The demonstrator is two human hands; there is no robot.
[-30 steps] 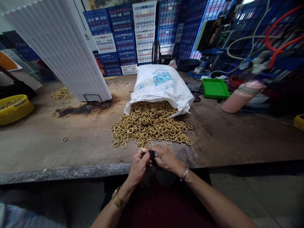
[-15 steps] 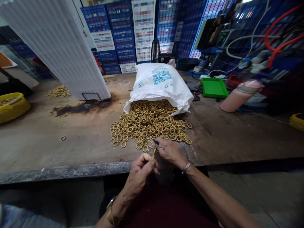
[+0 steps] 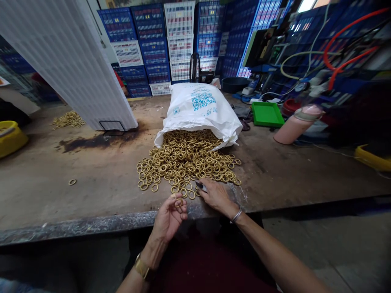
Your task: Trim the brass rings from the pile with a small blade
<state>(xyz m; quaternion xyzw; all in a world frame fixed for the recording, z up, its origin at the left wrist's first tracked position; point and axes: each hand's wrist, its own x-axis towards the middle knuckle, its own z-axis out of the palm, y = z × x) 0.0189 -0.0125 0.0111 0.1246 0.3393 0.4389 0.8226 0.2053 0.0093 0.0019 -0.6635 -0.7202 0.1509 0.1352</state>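
My left hand, palm turned partly up at the table's front edge, pinches a brass-coloured ring between thumb and fingers. Just to its right, my right hand rests low over the front of the ring pile. Its fingers are closed round a small grey tool with a dark tip; I cannot make out its exact kind. The pile of rings spills from the mouth of a white printed sack lying on the table. Several rings lie loose near both hands.
A white corrugated panel leans at left on a black wire stand. One stray ring lies left of the pile. Farther out are a yellow container, a green tray and a pink bottle. Stacked crates stand behind.
My left hand has shifted left and rolled palm upward, with the ring in its fingers now facing me. My right hand stays by the pile with the tool. The view has shifted slightly.
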